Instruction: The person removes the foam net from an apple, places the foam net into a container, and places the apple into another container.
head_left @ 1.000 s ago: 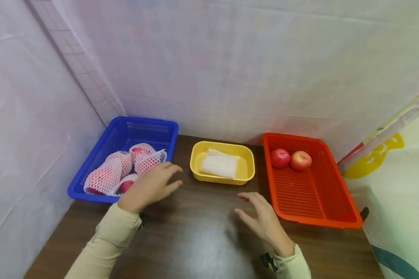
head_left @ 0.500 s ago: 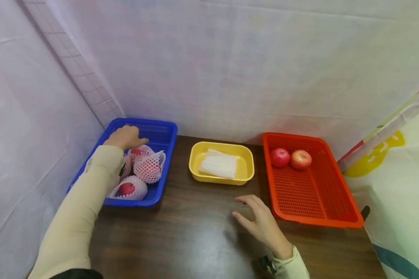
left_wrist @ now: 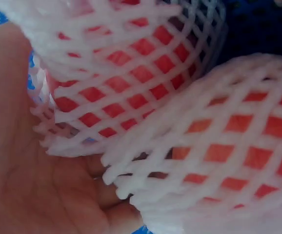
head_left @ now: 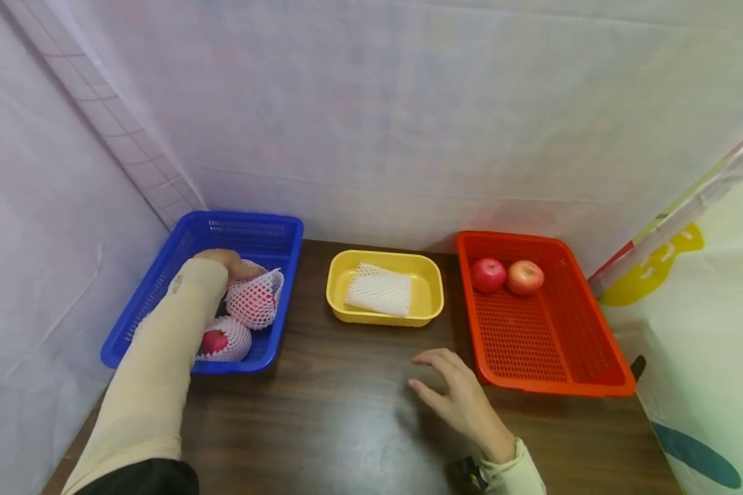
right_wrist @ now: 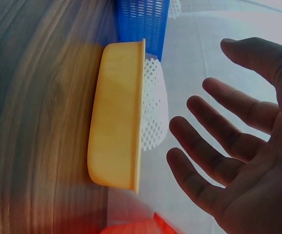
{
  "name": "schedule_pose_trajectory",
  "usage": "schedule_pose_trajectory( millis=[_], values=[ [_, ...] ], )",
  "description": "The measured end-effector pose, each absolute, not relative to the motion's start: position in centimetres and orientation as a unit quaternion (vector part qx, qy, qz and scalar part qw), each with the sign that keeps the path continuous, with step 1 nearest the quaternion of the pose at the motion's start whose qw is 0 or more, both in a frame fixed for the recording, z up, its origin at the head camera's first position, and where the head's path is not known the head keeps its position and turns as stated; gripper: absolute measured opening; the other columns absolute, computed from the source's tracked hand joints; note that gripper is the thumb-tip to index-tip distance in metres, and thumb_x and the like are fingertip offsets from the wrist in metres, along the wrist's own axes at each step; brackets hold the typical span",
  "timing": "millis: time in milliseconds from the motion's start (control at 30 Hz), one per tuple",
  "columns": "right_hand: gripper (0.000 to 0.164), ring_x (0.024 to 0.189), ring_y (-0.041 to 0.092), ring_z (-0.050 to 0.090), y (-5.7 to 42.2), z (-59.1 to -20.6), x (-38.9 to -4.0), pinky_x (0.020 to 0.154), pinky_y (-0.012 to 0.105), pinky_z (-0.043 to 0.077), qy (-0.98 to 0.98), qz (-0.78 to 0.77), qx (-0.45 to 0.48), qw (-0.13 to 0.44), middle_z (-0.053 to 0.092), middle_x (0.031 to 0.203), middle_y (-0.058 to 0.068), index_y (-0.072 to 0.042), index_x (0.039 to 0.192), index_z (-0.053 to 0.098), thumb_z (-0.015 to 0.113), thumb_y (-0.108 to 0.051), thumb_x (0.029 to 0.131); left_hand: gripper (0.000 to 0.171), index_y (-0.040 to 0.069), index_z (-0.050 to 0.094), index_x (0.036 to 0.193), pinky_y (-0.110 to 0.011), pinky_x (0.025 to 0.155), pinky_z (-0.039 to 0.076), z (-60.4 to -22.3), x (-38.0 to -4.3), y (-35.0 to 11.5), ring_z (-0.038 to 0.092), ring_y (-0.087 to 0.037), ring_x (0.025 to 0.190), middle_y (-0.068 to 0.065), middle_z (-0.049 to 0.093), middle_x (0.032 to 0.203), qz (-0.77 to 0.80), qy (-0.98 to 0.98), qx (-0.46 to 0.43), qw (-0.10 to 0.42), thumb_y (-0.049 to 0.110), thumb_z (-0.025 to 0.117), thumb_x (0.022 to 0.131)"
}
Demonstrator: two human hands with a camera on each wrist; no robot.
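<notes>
My left hand (head_left: 228,261) reaches into the blue basket (head_left: 287,295), over red apples in white foam nets. In the left wrist view, the palm (left_wrist: 38,190) and fingers lie close around one netted apple (left_wrist: 131,73), while a second netted apple (left_wrist: 238,151) covers part of the fingers. The fingertips are hidden, so a firm hold cannot be made out. My right hand (head_left: 464,402) hovers above the table, fingers spread and slightly bent, holding nothing. Left of it in the head view is a yellow tray (head_left: 386,320) with flattened white foam nets (head_left: 380,291).
At the right stands a red basket (head_left: 594,344) with two bare apples, one red (head_left: 488,275) and one paler (head_left: 524,278), at its far end. Brown wooden table (head_left: 322,426) lies under everything. White sheeting (head_left: 371,124) hangs behind and at the sides.
My left hand has moved from the blue basket's near right side over to its far part, then down among the netted apples. My right hand has stayed almost still; the view has shifted slightly.
</notes>
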State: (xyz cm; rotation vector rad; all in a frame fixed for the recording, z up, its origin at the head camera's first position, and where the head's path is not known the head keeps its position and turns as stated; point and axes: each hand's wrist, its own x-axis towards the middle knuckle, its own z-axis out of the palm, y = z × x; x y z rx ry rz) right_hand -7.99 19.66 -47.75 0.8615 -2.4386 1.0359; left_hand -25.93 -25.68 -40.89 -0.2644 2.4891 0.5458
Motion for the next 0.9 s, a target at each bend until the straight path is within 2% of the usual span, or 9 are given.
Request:
schedule_pose_trajectory(
  millis=[133, 233, 367, 467, 633, 767, 900],
  values=[
    [0.035, 0.101, 0.018, 0.062, 19.5, -47.7, -8.0, 0.087, 0.032, 0.049, -0.858, 0.368, 0.311, 0.179, 0.066, 0.109, -0.003, -0.008, 0.109, 0.070, 0.085, -0.010, 0.078, 0.101, -0.007, 0.049, 0.140, -0.056, 0.106, 0.038, -41.1, -26.0, -25.8, 0.044, -0.047, 0.129, -0.032, 0.045, 0.142, 0.190, 0.937, -0.076, 0.282, 0.074, 0.060, 0.081],
    [0.034, 0.101, 0.019, 0.062, 19.3, -47.7, -8.0, 0.087, 0.032, 0.049, -0.855, 0.370, 0.315, 0.180, 0.066, 0.109, -0.003, -0.007, 0.109, 0.070, 0.085, -0.010, 0.078, 0.092, -0.009, 0.050, 0.137, -0.058, 0.103, 0.039, -41.7, -26.6, -26.1, 0.047, -0.050, 0.125, -0.036, 0.046, 0.139, 0.143, 0.953, -0.040, 0.264, 0.067, 0.058, 0.086],
    [0.034, 0.102, 0.018, 0.062, 19.3, -47.6, -8.1, 0.088, 0.032, 0.049, -0.856, 0.371, 0.314, 0.177, 0.066, 0.109, -0.003, -0.008, 0.109, 0.070, 0.085, -0.010, 0.078, 0.080, -0.009, 0.061, 0.123, -0.060, 0.087, 0.049, -42.0, -27.7, -26.0, 0.057, -0.049, 0.108, -0.037, 0.055, 0.126, 0.089, 0.977, -0.013, 0.193, 0.060, 0.064, 0.083],
    [0.034, 0.102, 0.017, 0.062, 19.2, -47.5, -8.1, 0.088, 0.033, 0.049, -0.858, 0.371, 0.311, 0.175, 0.066, 0.109, -0.004, -0.010, 0.109, 0.071, 0.085, -0.011, 0.079, 0.081, -0.014, 0.057, 0.118, -0.063, 0.079, 0.050, -40.9, -28.1, -25.3, 0.058, -0.052, 0.102, -0.040, 0.056, 0.119, 0.082, 0.990, -0.011, 0.118, 0.054, 0.072, 0.077],
    [0.034, 0.101, 0.018, 0.063, 19.1, -47.5, -8.0, 0.088, 0.033, 0.050, -0.855, 0.372, 0.314, 0.178, 0.066, 0.109, -0.004, -0.010, 0.109, 0.070, 0.085, -0.011, 0.078, 0.096, -0.023, 0.038, 0.129, -0.069, 0.081, 0.046, -37.3, -27.0, -23.3, 0.050, -0.062, 0.105, -0.046, 0.042, 0.122, 0.100, 0.994, 0.014, 0.037, 0.047, 0.077, 0.075],
    [0.036, 0.100, 0.018, 0.063, 19.0, -47.5, -8.1, 0.087, 0.033, 0.050, -0.852, 0.373, 0.320, 0.183, 0.066, 0.108, -0.004, -0.011, 0.109, 0.070, 0.086, -0.010, 0.077, 0.092, -0.021, 0.038, 0.129, -0.069, 0.087, 0.044, -34.9, -25.0, -21.6, 0.048, -0.061, 0.107, -0.043, 0.042, 0.121, 0.107, 0.992, 0.071, -0.012, 0.043, 0.078, 0.077],
    [0.035, 0.100, 0.018, 0.063, 18.9, -47.4, -8.1, 0.087, 0.033, 0.050, -0.850, 0.374, 0.323, 0.182, 0.066, 0.108, -0.004, -0.011, 0.109, 0.070, 0.085, -0.009, 0.077, 0.087, -0.015, 0.040, 0.133, -0.067, 0.091, 0.043, -33.6, -22.7, -20.0, 0.048, -0.057, 0.109, -0.040, 0.044, 0.121, 0.128, 0.981, 0.131, -0.065, 0.037, 0.080, 0.075]
  ],
)
